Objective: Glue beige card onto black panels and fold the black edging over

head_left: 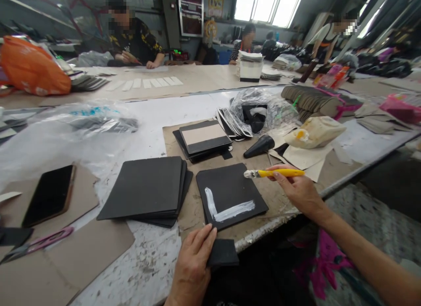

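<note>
My right hand [301,192] is closed around a yellow-handled brush [281,172], its pale, wet-looking bristles above the far right corner of a black square panel [230,187]. White paste forms an L-shaped stroke along the panel's left and near sides. At the panel's near left corner, my left hand [195,257] presses its fingertips on the edge. A small black rectangular piece [223,253] sticks out from that hand, which seems to grip it; the thumb is hidden. Left of the panel lies a stack of black panels [148,187].
Behind lie more panels with a beige strip [205,137], a black cone [259,146] and a paste-stained pale container [315,132]. A phone [49,194] and pink-handled scissors [42,244] are at left. A person [131,42] works across the table.
</note>
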The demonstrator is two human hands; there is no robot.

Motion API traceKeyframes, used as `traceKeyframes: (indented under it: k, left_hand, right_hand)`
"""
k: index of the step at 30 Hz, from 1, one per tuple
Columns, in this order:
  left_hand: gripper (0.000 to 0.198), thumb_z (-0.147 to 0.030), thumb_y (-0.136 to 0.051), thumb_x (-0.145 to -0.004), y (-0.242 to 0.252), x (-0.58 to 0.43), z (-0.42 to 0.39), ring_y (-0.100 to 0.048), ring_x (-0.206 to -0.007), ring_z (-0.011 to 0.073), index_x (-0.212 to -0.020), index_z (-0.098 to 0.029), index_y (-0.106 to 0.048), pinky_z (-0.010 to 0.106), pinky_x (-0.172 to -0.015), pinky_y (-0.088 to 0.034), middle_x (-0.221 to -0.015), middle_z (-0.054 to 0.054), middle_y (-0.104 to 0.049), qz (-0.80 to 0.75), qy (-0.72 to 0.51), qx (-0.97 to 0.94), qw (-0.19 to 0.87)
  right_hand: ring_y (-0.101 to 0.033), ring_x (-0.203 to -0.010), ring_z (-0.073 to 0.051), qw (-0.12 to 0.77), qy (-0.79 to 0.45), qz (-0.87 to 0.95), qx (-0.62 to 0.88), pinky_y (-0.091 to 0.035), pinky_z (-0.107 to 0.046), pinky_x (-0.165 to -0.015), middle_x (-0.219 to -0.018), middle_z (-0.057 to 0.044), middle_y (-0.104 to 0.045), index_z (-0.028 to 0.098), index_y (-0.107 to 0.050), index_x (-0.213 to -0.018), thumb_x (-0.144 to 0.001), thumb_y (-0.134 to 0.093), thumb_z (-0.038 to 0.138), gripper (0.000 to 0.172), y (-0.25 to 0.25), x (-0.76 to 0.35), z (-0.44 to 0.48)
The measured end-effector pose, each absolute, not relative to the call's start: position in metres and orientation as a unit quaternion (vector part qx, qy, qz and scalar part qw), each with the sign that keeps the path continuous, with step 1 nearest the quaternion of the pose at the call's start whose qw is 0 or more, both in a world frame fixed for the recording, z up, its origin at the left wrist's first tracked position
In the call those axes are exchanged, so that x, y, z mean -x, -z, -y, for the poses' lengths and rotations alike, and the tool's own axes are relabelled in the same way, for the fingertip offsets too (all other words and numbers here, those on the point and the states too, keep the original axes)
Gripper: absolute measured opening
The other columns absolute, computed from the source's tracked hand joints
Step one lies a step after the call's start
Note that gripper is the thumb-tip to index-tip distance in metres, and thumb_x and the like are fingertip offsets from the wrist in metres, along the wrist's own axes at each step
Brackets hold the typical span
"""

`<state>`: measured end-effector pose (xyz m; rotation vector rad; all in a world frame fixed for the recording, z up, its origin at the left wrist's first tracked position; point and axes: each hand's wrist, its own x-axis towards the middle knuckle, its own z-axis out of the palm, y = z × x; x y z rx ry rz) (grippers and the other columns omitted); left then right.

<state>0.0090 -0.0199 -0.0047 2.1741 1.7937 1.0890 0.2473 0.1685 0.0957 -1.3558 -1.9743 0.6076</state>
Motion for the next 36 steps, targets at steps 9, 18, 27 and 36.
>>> traceKeyframes:
  k: [9,18,27,36]
  left_hand:
    - [0.063,0.009,-0.035,-0.072,0.007,-0.009,0.019,-0.047,-0.107,0.0229,-0.128,-0.017,-0.049,0.041,-0.09,-0.048,-0.122,0.01,-0.056,-0.582,-0.363,-0.726,0.05]
    - [0.065,0.011,-0.034,-0.068,0.008,-0.008,0.018,-0.047,-0.107,0.0231,-0.125,-0.016,-0.051,0.041,-0.091,-0.048,-0.12,0.01,-0.056,-0.583,-0.359,-0.728,0.04]
    - [0.062,0.01,-0.035,-0.07,0.006,-0.008,0.018,-0.046,-0.106,0.024,-0.125,-0.015,-0.05,0.043,-0.091,-0.048,-0.12,0.011,-0.055,-0.58,-0.353,-0.733,0.044]
    - [0.066,0.011,-0.036,-0.065,0.005,-0.004,0.017,-0.048,-0.105,0.0242,-0.125,-0.015,-0.05,0.042,-0.09,-0.049,-0.12,0.011,-0.055,-0.568,-0.343,-0.747,0.042]
  right_hand:
    - [-0.064,-0.078,-0.019,0.2,-0.301,0.799,0.48,-0.052,-0.029,-0.069,-0.088,-0.005,-0.068,0.021,-0.066,-0.092,-0.084,-0.048,0.051,0.036,-0.112,-0.273,-0.152]
    - [-0.063,-0.082,-0.019,0.277,-0.282,0.791,0.467,-0.051,-0.031,-0.074,-0.093,-0.007,-0.067,0.019,-0.064,-0.095,-0.084,-0.049,0.047,0.034,-0.115,-0.257,-0.175]
    - [-0.063,-0.077,-0.018,0.209,-0.283,0.798,0.489,-0.051,-0.029,-0.071,-0.092,-0.006,-0.066,0.019,-0.064,-0.092,-0.085,-0.046,0.045,0.033,-0.106,-0.274,-0.151]
    - [-0.063,-0.073,-0.019,0.201,-0.275,0.782,0.522,-0.053,-0.029,-0.065,-0.089,-0.007,-0.067,0.019,-0.066,-0.088,-0.083,-0.045,0.048,0.036,-0.124,-0.283,-0.121]
